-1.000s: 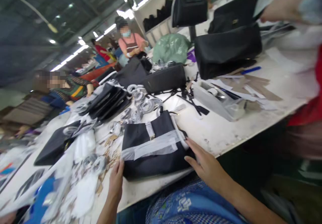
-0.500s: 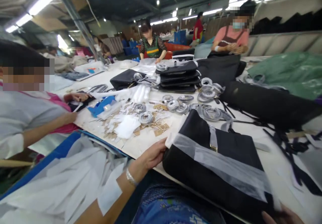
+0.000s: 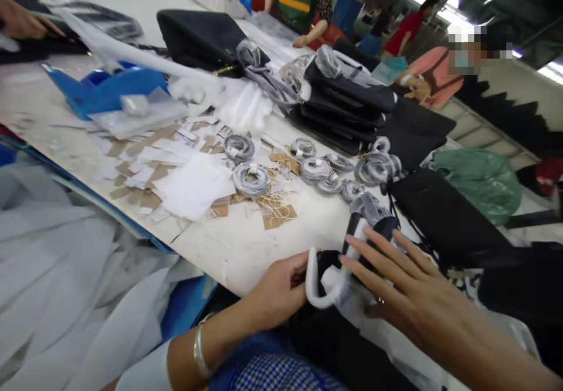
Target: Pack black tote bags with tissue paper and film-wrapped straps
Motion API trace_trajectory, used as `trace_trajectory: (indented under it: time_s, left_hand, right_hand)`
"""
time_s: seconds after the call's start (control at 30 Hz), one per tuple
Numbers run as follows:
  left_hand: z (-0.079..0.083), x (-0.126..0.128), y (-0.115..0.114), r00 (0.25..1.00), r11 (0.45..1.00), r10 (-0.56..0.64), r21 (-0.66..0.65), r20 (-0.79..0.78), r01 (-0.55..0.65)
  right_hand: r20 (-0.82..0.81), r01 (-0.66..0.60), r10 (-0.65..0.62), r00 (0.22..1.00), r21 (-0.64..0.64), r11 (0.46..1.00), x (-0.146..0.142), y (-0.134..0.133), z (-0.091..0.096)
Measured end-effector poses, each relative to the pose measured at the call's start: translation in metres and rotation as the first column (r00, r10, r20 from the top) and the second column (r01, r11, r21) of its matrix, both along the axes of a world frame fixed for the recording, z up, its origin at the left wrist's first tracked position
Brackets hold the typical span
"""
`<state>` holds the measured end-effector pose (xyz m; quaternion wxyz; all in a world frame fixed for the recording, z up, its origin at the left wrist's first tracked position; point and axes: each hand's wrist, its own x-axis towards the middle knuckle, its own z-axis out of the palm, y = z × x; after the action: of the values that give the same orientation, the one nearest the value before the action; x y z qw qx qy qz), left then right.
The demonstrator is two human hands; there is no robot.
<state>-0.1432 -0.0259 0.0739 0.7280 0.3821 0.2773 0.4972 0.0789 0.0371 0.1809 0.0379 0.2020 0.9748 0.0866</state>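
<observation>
My left hand (image 3: 277, 291) grips the near edge of a black bag (image 3: 373, 230) wrapped in white protective paper, by its white-wrapped handle (image 3: 314, 288). Its fingers are curled under the bag. My right hand (image 3: 409, 288) lies flat on top of the bag with its fingers spread, a ring on one finger. The bag sits at the front edge of the white worktable (image 3: 233, 250), partly over my lap. A bracelet is on my left wrist.
Coils of grey strap (image 3: 250, 179), brown tags and white paper squares (image 3: 193, 189) litter the table. A stack of black bags (image 3: 347, 104) and another black bag (image 3: 202, 36) lie farther back. A blue tray (image 3: 105, 89) sits left. White paper sheets (image 3: 53, 274) pile at lower left. Other people work across the table.
The view has swung down and left. The black bag has come closer to my body. My right hand now lies spread on top of it, and my left hand grips its edge.
</observation>
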Motion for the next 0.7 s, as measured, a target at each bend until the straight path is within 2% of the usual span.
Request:
trace_trajectory:
  time_s: [0.07,0.13,0.23,0.33,0.4,0.47,0.57,0.7]
  left_hand:
    - [-0.002,0.000,0.000,0.999,1.000,0.010,-0.028,0.043,-0.009]
    - [-0.008,0.001,0.000,0.998,0.997,0.028,-0.071,0.059,-0.023]
    - [-0.024,0.003,0.000,0.998,0.990,0.056,-0.133,-0.006,-0.056]
    - [-0.037,0.002,0.001,0.992,0.982,0.033,-0.183,-0.120,-0.055]
    - [-0.041,-0.001,0.005,0.988,0.988,-0.015,-0.152,-0.152,-0.008]
    - [-0.041,-0.007,0.013,0.990,0.991,-0.101,-0.094,-0.097,0.092]
    - [-0.036,-0.015,0.031,0.966,0.965,-0.258,-0.056,-0.036,0.255]
    - [-0.033,-0.014,0.058,0.927,0.930,-0.366,-0.070,-0.081,0.361]
  right_hand:
    - [0.052,-0.069,0.073,0.996,-0.080,0.994,-0.025,0.020,-0.002]
    - [0.089,-0.126,0.140,0.986,-0.149,0.981,-0.033,0.030,-0.001]
    - [0.093,-0.180,0.202,0.975,-0.203,0.962,-0.029,0.026,0.007]
    - [0.066,-0.186,0.203,0.977,-0.198,0.962,-0.018,0.011,0.015]
    - [0.071,-0.185,0.201,0.977,-0.181,0.966,-0.010,0.001,0.017]
    - [0.082,-0.186,0.201,0.976,-0.162,0.969,-0.001,-0.006,0.017]
    - [0.070,-0.198,0.208,0.976,-0.134,0.971,0.009,-0.013,0.015]
    - [0.035,-0.188,0.193,0.981,-0.117,0.975,0.013,-0.019,0.015]
